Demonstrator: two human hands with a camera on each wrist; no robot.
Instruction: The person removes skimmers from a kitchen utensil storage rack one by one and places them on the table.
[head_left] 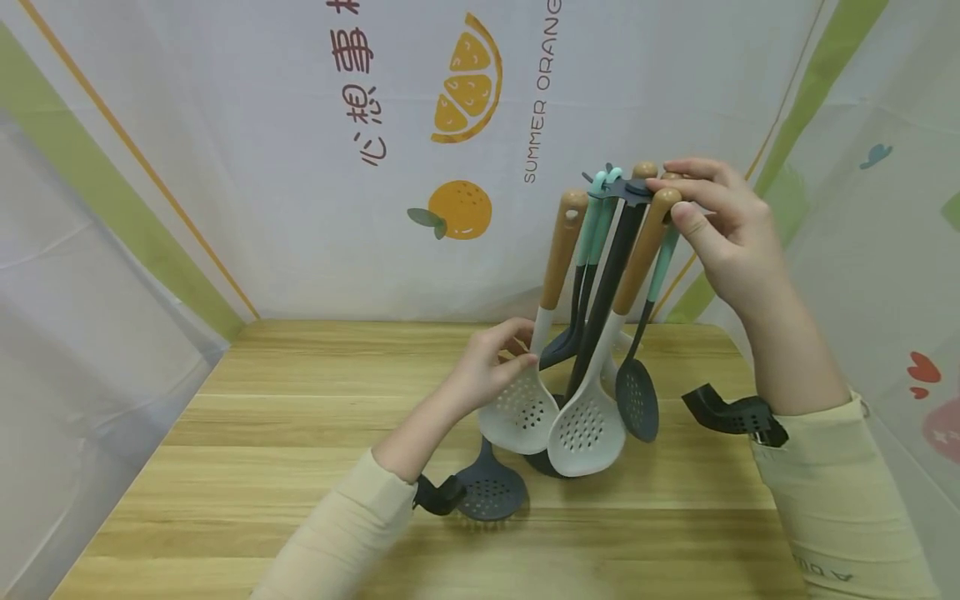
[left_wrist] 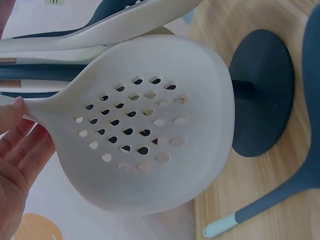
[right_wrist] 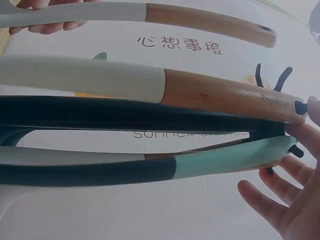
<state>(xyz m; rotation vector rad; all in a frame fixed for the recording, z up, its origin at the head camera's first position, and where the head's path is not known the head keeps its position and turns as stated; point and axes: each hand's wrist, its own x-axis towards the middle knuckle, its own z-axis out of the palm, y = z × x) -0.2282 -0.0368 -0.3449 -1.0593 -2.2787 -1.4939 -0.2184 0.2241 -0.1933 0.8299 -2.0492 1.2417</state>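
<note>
A white skimmer with a wooden handle (head_left: 564,250) is pinched at its neck by my left hand (head_left: 491,367). Its broad holed head (left_wrist: 145,185) fills the left wrist view. In the right wrist view its handle end (right_wrist: 262,36) is apart from the rack's hooks (right_wrist: 283,78). My right hand (head_left: 731,229) grips the top of the dark utensil stand (head_left: 611,292), thumb beside a wooden handle end. From the stand hang a second white skimmer (head_left: 588,429), a dark slotted spoon with a mint handle (head_left: 637,400) and other mint-handled utensils (head_left: 588,233).
A dark slotted skimmer (head_left: 491,492) lies on the wooden table (head_left: 300,442), left of the stand's round base (left_wrist: 265,95). White printed curtains (head_left: 262,167) hang behind and at both sides. A black wrist mount (head_left: 731,412) sticks out from the right sleeve.
</note>
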